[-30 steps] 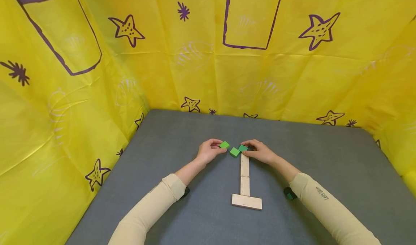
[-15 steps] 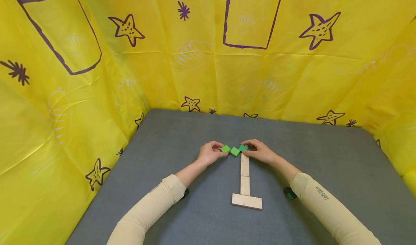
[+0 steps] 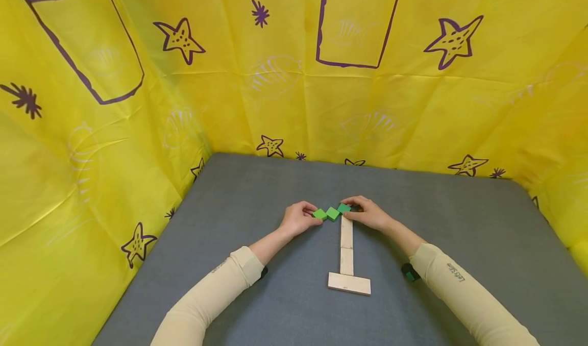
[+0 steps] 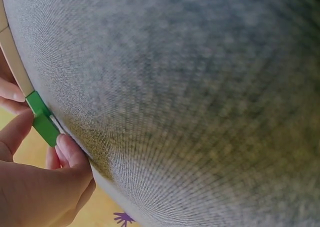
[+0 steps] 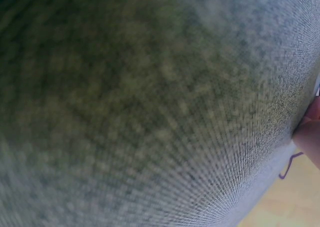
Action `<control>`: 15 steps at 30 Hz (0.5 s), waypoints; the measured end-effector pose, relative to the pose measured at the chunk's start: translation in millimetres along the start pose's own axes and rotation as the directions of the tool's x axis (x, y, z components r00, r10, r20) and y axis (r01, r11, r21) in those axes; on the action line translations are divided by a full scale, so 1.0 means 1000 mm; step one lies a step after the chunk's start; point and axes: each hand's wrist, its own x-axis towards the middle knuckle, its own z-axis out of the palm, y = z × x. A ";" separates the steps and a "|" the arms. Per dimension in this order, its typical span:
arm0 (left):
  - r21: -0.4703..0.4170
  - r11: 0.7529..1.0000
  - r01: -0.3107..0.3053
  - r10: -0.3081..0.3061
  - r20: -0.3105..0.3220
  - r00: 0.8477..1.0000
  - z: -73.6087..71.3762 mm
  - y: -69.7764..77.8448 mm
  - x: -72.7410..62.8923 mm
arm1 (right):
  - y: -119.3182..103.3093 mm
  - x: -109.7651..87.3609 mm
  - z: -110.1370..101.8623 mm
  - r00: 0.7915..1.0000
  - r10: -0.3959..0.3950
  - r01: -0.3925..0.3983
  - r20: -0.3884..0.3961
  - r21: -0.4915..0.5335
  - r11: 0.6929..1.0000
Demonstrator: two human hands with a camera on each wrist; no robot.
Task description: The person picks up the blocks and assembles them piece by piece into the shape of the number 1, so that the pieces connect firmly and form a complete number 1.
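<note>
Between thumb and fingers, my left hand (image 3: 296,219) pinches a bright green square block (image 3: 319,214) lying on the grey surface. Its right corner meets a second bright green block (image 3: 333,213), which no hand holds. A darker green block (image 3: 344,207) continues this row to the right, and my right hand (image 3: 369,215) grips it at its edges. In the left wrist view, the left fingertips (image 4: 70,149) hold the near green block (image 4: 46,131). Only part of the right hand (image 5: 308,134) shows at the right wrist view's edge, and its block is hidden there.
Below the dark green block, two narrow wooden planks (image 3: 346,232) lie end to end. A wider wooden plank (image 3: 349,283) lies crosswise at their near end. The grey padded surface (image 3: 257,177) meets a yellow patterned curtain (image 3: 285,101) behind and at the sides.
My left hand has moved its green block slightly right and nearer, closing the gap to the middle block. The middle block has shifted slightly. My right hand stays almost still.
</note>
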 end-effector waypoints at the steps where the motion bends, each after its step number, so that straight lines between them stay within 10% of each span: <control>1: 0.010 1.000 -0.006 0.006 0.003 1.000 0.000 0.000 0.000 | 0.000 0.000 0.000 1.000 0.000 0.000 0.000 0.000 1.000; 15: 0.090 0.994 -0.067 0.066 0.015 0.998 0.004 0.003 -0.003 | 0.002 0.000 0.000 1.000 0.012 -0.012 -0.001 -0.007 1.000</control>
